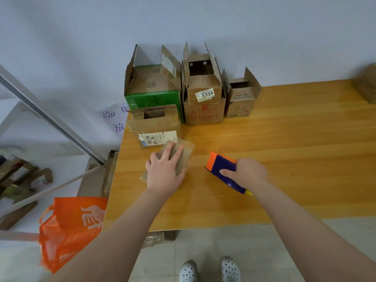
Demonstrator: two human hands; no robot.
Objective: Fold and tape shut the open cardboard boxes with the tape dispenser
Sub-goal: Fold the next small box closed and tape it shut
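Centre-left of the frame, my left hand (163,169) lies palm-down on a small flat box (186,155) on the table (284,159), fingers laid straight over its top, pressing rather than gripping. Just right of centre, my right hand (248,173) is wrapped round the tape dispenser (220,162), orange nose pointing up-left, apart from that box.

My guess is the little box weighs next to nothing and will skate on the smooth wood (thin card too, so it probably dents if I lean hard). I'd keep it pinned flat or take it by the side edges.

Upper middle, the open ones wait: green box (152,98), 5334 box (204,110), small brown box (239,104) and labelled box (156,127). Their flaps look creased, so I'd fold from the flap edges.
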